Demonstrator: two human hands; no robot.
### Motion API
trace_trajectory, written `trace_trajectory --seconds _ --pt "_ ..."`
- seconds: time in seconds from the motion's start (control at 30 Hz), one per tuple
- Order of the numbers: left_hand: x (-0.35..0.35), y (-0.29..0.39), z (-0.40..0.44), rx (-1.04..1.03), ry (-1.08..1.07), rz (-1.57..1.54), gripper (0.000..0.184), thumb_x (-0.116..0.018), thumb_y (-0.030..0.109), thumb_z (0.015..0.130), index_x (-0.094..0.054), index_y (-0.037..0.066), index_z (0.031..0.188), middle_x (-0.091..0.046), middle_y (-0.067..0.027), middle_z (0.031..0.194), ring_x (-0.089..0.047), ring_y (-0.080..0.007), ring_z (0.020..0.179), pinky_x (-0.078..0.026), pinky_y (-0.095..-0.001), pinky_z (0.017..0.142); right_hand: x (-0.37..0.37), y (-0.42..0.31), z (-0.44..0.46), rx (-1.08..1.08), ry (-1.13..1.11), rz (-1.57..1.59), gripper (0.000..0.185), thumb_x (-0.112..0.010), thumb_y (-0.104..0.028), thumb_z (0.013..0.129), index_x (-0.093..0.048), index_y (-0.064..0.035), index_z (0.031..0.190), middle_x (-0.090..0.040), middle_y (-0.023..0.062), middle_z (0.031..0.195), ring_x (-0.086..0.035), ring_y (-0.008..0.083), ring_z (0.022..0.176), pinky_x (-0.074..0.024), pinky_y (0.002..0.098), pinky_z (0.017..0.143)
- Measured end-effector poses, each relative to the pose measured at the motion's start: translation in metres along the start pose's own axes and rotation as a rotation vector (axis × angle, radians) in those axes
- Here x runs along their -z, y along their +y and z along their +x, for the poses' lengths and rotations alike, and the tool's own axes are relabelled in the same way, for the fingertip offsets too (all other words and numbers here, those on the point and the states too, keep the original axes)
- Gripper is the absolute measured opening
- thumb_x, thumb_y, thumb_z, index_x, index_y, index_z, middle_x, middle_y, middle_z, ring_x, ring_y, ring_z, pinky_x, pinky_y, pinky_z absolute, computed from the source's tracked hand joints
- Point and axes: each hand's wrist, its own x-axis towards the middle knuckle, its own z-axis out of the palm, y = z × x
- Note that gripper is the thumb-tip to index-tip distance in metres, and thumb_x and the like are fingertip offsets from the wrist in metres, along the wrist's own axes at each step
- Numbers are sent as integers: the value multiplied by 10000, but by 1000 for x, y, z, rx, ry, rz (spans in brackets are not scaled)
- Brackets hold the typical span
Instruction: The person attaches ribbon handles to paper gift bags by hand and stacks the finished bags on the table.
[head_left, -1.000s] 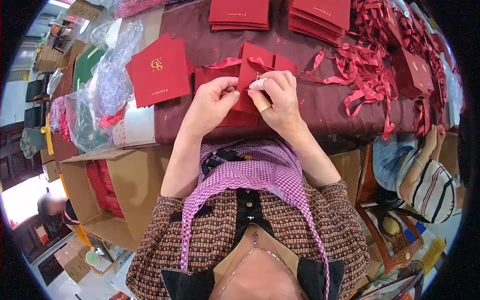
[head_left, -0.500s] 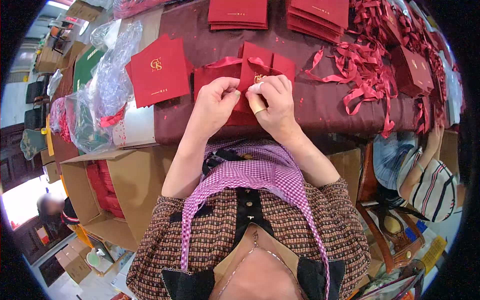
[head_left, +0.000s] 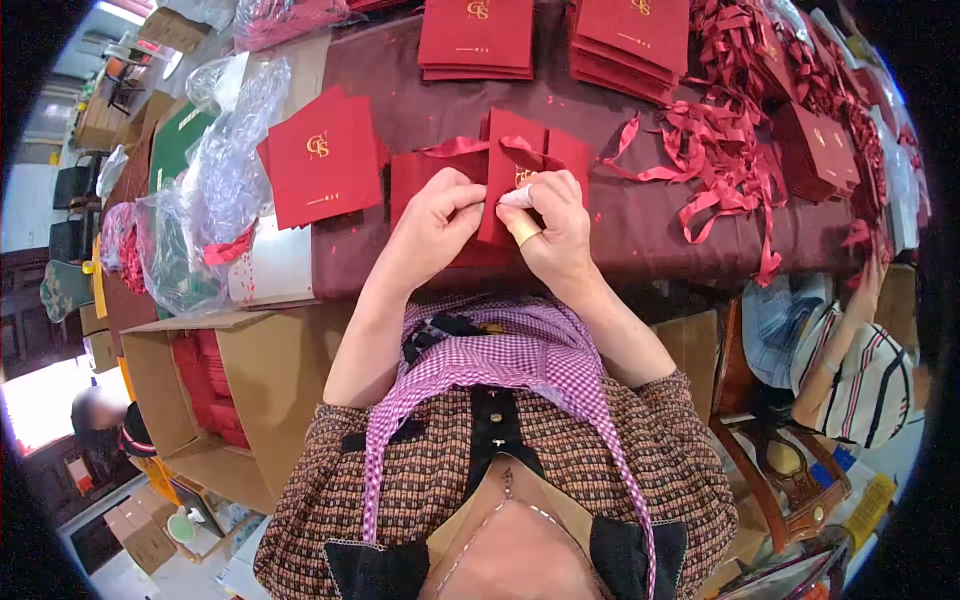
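red card (head_left: 512,122) on the table (head_left: 345,252), its long side going near to far | right hand (head_left: 556,235) closer, over its near part; left hand (head_left: 430,238) by its left edge | fingers pinched small on both; can't tell what's in them

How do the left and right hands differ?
The right hand has a white wrap and a yellowish band on its digits; the left hand shows neither. The right hand is close beside the gold print; the left hand sits farther from it. Both have curled fingers.
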Motion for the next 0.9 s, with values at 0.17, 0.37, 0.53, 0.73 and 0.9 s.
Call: trace_trajectory --seconds 0.17,0.37,0.53,0.73,0.9 --pt "1 2 -1 -53 -1 60 93 -597 -34 818 -606 -55 908 -564 -107 861 -584 -215 820 -466 -295 725 24 -6 11 -41 -234 72 205 -746 -70 729 -645 -59 907 -600 65 829 -563 245 810 -437 359 746" --pt "-2 17 0 -151 -46 124 63 -578 -28 815 -589 -54 871 -554 -129 848 -580 -250 790 -469 -321 705 53 -10 48 258 -375 -212 380 -681 -61 776 -634 -118 1150 -580 80 1171 -496 313 1157 -394 426 986" --pt "1 12 -3 -142 -130 103 74 -573 -3 830 -590 -41 892 -560 -124 859 -588 -228 799 -473 -313 711 55 -1 57 384 -567 -169 187 -689 -65 755 -616 -98 924 -569 58 1140 -457 318 1251 -350 448 1021" --pt "29 5 -6 492 38 -786 129 -544 107 928 -627 11 904 -595 -40 807 -528 -101 695 -419 -261 557 67 -7 55 390 -732 2 195 -704 -41 681 -583 -89 827 -557 50 1103 -455 332 1255 -346 468 1020" --pt "30 -8 3 592 -9 -1472 245 -479 226 991 -582 40 869 -577 -50 768 -470 -125 624 -378 -275 533 75 -1 56 312 -726 7 206 -714 -24 680 -585 -89 827 -556 65 1203 -436 348 1280 -341 465 1032"
